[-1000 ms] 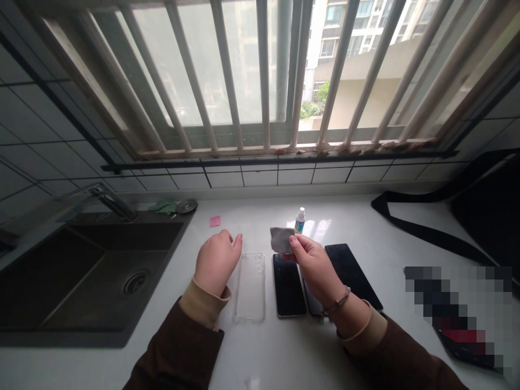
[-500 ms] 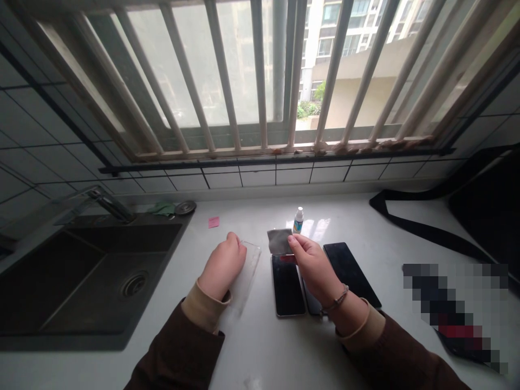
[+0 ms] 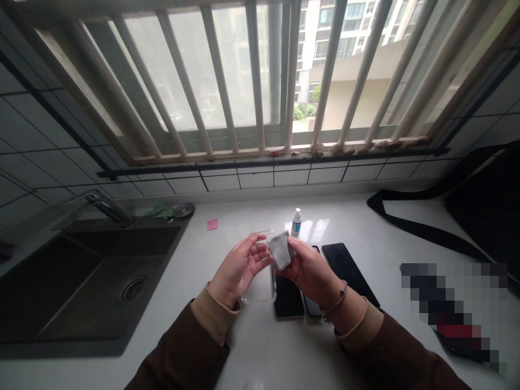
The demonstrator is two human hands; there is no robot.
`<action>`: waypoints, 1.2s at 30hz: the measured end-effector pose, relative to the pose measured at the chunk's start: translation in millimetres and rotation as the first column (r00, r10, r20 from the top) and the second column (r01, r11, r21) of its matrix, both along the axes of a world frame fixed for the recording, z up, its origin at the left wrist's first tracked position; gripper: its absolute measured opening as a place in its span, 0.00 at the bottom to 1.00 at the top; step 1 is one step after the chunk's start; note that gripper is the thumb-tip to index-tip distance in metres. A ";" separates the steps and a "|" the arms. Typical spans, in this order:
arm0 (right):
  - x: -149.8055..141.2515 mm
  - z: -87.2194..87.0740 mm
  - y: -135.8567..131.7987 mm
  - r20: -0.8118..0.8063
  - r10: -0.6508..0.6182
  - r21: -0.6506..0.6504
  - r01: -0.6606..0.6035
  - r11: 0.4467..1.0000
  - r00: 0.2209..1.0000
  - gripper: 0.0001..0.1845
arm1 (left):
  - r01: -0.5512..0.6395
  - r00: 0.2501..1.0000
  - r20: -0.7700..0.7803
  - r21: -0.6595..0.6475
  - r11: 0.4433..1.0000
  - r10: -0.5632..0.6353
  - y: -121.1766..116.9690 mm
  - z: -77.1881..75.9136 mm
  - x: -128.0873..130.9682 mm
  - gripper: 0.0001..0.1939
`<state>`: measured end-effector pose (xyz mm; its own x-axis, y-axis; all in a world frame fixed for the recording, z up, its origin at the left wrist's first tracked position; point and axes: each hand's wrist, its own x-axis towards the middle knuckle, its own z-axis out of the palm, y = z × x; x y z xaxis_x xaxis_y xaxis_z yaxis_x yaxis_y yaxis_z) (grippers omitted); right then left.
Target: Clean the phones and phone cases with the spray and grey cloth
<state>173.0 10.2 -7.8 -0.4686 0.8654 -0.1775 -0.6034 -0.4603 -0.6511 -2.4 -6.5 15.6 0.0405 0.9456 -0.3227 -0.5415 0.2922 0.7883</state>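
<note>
A clear plastic phone case [image 3: 260, 297] is gripped in my left hand [image 3: 235, 268], tilted so that its inside faces my right side. Between the thumb and fingers of my right hand [image 3: 314, 268] is a folded grey cloth [image 3: 280, 252] with a zigzag edge, right beside the case. Below both hands a black-screened phone [image 3: 289, 301] lies flat, its upper part covered by my hand and the cloth. My right hand also hides most of a second phone [image 3: 312, 309]. Further right rests a larger dark phone or tablet [image 3: 351, 273].
A small white-capped bottle [image 3: 296, 223] stands behind the cloth, and a pink paper square [image 3: 212, 224] lies left of it. The dark sink [image 3: 150, 292] and tap [image 3: 108, 208] are at left. A black strap [image 3: 410, 216] crosses the right side of the counter. A barred window is ahead.
My left hand has turned and brought the clear case rightward, up against the cloth. The cloth has tilted and dropped slightly in my right hand.
</note>
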 end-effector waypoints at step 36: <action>-6.6 -16.5 -16.6 0.315 -0.763 0.935 -0.320 0.150 0.565 0.30 | -0.155 0.961 0.231 -0.005 0.988 0.152 -19.4 -9.9 45.7 0.28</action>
<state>166.4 -6.4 -24.3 -0.4064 0.5988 0.6901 0.3020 0.8009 -0.5170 43.2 -26.0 5.7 -0.0335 0.9504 -0.3093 -0.7464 0.1821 0.6401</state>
